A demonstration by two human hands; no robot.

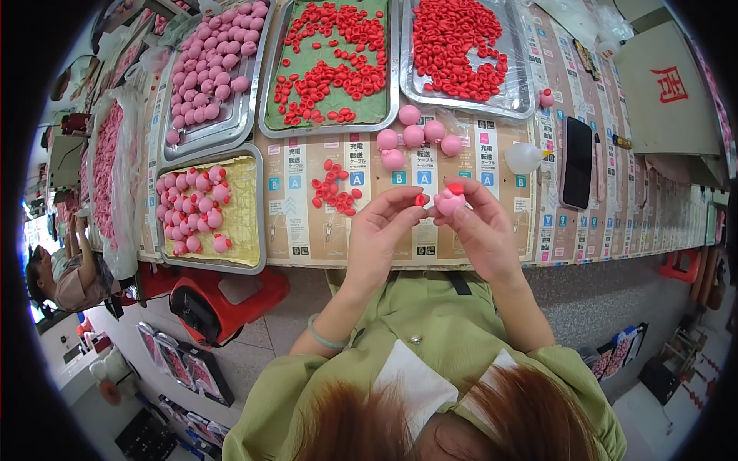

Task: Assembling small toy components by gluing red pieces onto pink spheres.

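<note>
Over the near edge of the table, my left hand pinches a small red oval piece between thumb and fingertips. Close beside it, my right hand grips a pink ball that has a red piece on its top. A narrow gap parts the two held things. To the left of my hands lies a loose pile of red oval pieces. Several plain pink balls sit together just beyond my hands.
At left, a yellow-lined tray carries pink balls with red pieces. Behind stand trays of pink balls, red pieces on green and more red pieces. A white bulb-shaped thing and a black phone lie right. Another person is far left.
</note>
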